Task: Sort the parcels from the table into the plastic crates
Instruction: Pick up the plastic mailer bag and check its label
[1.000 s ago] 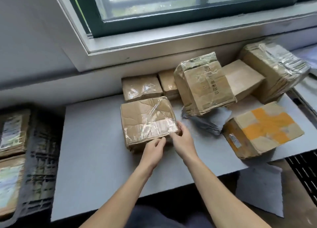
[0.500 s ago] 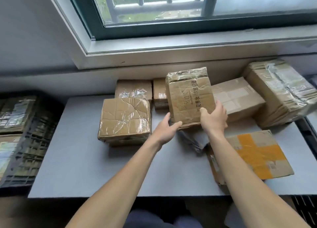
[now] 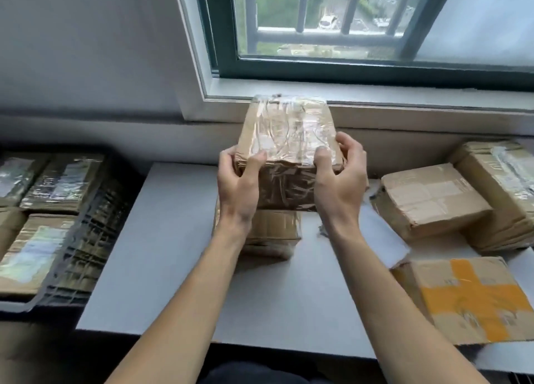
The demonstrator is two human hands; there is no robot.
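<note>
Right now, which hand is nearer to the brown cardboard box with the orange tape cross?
Right. The orange-taped box lies below-right of the right hand, which grips the tape-wrapped cardboard parcel on that side; the left hand grips its far side, farther off.

Head view, close in, looks forward and down across the flat grey table [image 3: 179, 268] toward the far green-framed window [image 3: 346, 69].

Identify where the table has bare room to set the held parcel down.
Bare table lies between the crate and the low central parcel, and along the front edge left of the orange-taped parcel. The right side is crowded with parcels.
</note>
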